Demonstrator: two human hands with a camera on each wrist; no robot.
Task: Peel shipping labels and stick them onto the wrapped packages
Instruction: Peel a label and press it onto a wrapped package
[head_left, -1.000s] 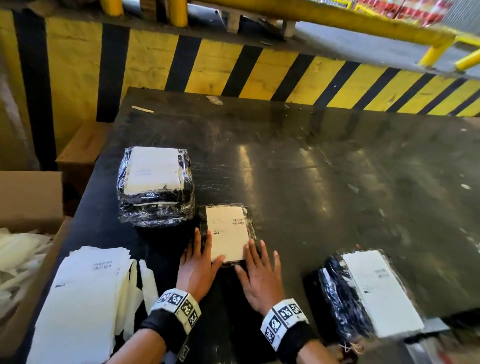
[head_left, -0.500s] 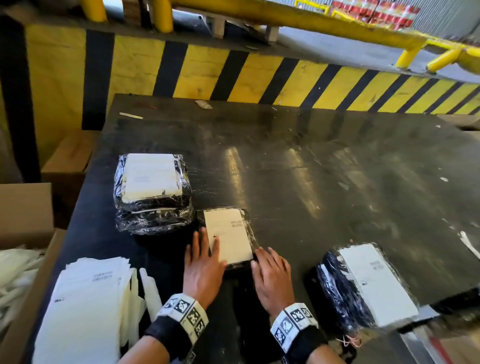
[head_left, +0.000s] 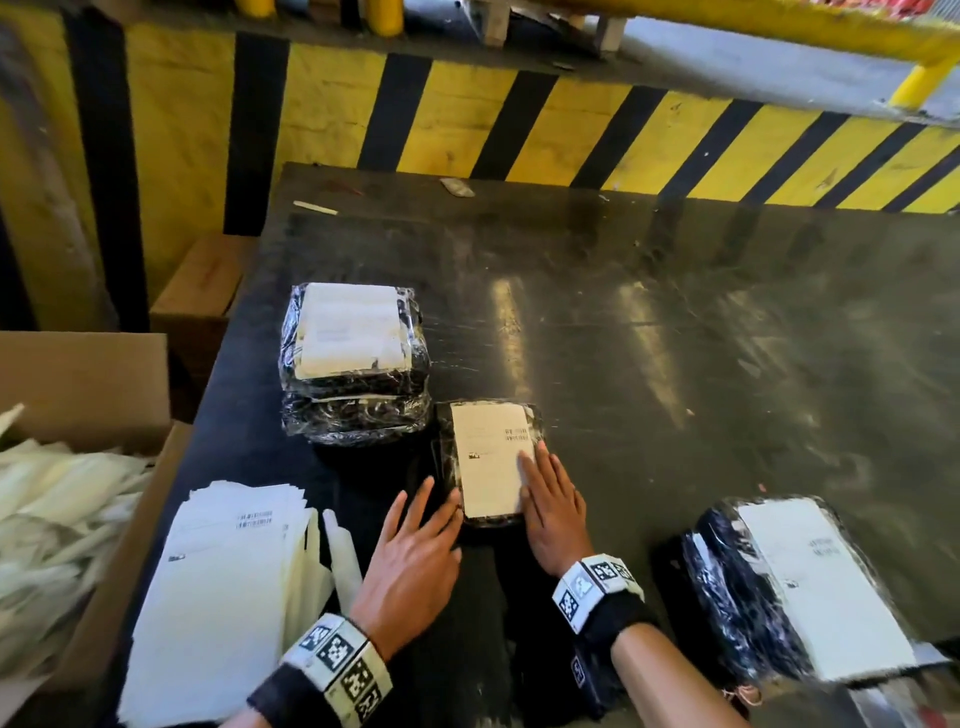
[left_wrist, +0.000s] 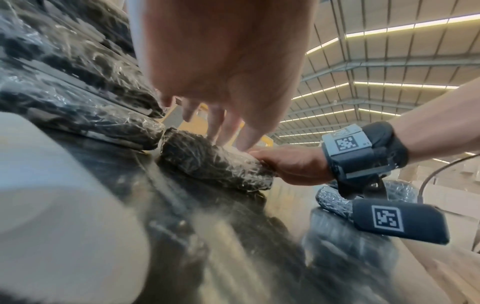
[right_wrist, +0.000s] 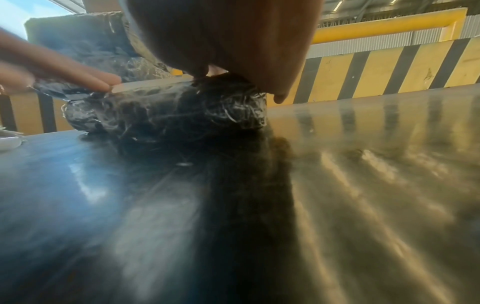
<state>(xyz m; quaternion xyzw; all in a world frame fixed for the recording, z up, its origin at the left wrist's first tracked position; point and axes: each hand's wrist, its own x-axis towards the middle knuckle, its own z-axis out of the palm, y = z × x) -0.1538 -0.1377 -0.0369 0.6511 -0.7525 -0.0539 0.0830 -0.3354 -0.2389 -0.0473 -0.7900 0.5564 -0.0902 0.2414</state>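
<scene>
The left hand (head_left: 415, 556) has slid off the label (head_left: 491, 460) to the near-left edge of the small package (head_left: 488, 410) beside the wrapped stack (head_left: 356, 364), fingers flat and holding nothing, while the right hand (head_left: 553, 506) presses flat-fingered on the label's right side, so it's probably stuck down, though the wrist views are blurry.

The bench (head_left: 675, 364) is dark, scuffed and glossy. The small package (head_left: 447, 447) wears crinkled, shiny clear film over black; its label (head_left: 491, 457) is matt white paper. A brown cardboard box (head_left: 83, 379) looks dull.
</scene>
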